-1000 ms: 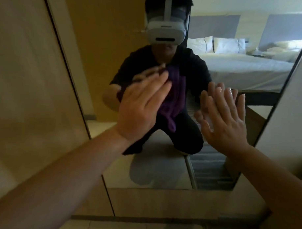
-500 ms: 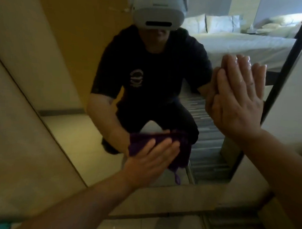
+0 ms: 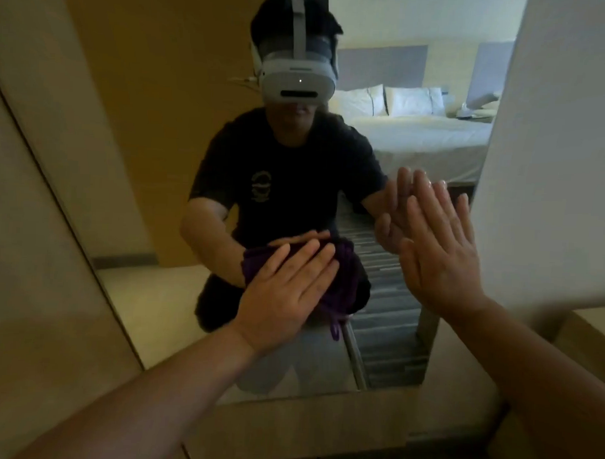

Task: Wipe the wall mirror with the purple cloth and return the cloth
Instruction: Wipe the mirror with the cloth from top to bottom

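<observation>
Left hand [image 3: 285,294] lies flat on the purple cloth [image 3: 340,282], fingers [image 3: 313,260] straight and close together, pressing it against the lower middle of the mirror [image 3: 152,155]. Right hand [image 3: 437,254] rests palm-flat on the glass near the right edge, fingers extended, slightly spread, empty. A bed [image 3: 427,137] shows in the reflection.

A white-sheeted bed [image 3: 424,137] with two white pillows [image 3: 384,100] stands before grey headboard panels [image 3: 382,65]; a beige wall panel [image 3: 37,220] lies left.
</observation>
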`<state>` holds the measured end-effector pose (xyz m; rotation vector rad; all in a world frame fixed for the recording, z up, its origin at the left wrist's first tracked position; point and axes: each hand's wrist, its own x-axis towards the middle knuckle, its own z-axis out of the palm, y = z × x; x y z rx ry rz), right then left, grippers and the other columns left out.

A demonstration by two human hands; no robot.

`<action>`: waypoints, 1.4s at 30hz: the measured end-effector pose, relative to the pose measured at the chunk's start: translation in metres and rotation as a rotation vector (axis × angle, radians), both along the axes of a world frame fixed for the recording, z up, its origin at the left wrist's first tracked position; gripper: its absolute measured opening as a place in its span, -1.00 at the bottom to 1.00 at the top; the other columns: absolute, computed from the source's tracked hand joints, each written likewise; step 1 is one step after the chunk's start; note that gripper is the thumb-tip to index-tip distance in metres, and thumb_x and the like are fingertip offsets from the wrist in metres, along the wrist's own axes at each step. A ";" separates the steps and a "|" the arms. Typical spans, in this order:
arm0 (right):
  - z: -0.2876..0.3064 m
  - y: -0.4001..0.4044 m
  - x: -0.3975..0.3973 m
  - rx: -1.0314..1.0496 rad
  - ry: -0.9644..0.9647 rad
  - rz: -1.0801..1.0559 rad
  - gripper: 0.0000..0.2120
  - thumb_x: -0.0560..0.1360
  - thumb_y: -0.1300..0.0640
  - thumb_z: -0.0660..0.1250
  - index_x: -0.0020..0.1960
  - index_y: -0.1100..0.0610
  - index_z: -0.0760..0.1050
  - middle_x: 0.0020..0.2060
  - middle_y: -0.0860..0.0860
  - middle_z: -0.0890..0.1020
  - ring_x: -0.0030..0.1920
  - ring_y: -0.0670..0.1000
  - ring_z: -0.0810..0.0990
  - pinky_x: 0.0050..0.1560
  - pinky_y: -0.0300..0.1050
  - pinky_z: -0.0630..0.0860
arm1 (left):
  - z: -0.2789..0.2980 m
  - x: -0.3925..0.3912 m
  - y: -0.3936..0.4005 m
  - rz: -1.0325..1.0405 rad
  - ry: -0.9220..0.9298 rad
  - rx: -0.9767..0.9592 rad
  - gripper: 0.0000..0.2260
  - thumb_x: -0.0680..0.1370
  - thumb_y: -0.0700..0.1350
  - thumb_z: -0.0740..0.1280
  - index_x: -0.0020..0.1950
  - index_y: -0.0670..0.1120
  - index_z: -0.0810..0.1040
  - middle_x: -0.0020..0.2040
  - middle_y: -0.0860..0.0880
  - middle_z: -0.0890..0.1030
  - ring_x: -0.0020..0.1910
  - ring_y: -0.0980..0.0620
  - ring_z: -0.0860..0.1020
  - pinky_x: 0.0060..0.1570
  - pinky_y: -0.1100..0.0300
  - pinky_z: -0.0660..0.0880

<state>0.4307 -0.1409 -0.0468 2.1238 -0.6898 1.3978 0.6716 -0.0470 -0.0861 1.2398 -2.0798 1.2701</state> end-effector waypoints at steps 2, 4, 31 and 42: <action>0.001 -0.006 -0.019 0.027 -0.027 -0.049 -0.49 0.60 0.17 0.14 0.52 0.22 0.15 0.51 0.24 0.20 0.54 0.23 0.12 0.48 0.35 0.08 | 0.060 -0.018 -0.012 -0.039 0.045 -0.108 -0.65 0.71 -0.23 0.01 0.45 -0.17 0.40 0.47 -0.16 0.37 0.48 -0.17 0.30 0.41 -0.15 0.29; 0.008 -0.014 -0.033 0.080 -0.057 -0.101 -0.51 0.62 0.13 0.10 0.52 0.25 0.17 0.51 0.25 0.18 0.55 0.23 0.08 0.49 0.34 0.04 | 0.120 -0.038 -0.030 -0.054 0.073 -0.198 -0.64 0.69 -0.26 0.01 0.45 -0.20 0.38 0.47 -0.19 0.37 0.47 -0.20 0.30 0.41 -0.16 0.29; 0.013 -0.052 -0.058 0.044 -0.052 -0.111 -0.52 0.69 0.02 -0.06 0.51 0.26 0.19 0.52 0.19 0.16 0.54 0.21 0.12 0.51 0.29 0.04 | -0.005 -0.053 -0.019 -0.042 -0.125 0.160 -0.64 0.71 -0.17 0.01 0.49 -0.12 0.33 0.48 -0.12 0.37 0.52 -0.09 0.22 0.47 -0.06 0.20; 0.050 -0.107 -0.091 0.077 -0.136 -0.259 -0.49 0.69 -0.01 -0.06 0.56 0.23 0.06 0.55 0.22 0.11 0.56 0.19 -0.01 0.53 0.25 -0.07 | 0.193 -0.150 -0.095 0.036 0.098 -0.286 -0.58 0.65 -0.21 0.08 0.53 -0.18 0.24 0.53 -0.20 0.26 0.52 -0.18 0.21 0.48 -0.15 0.16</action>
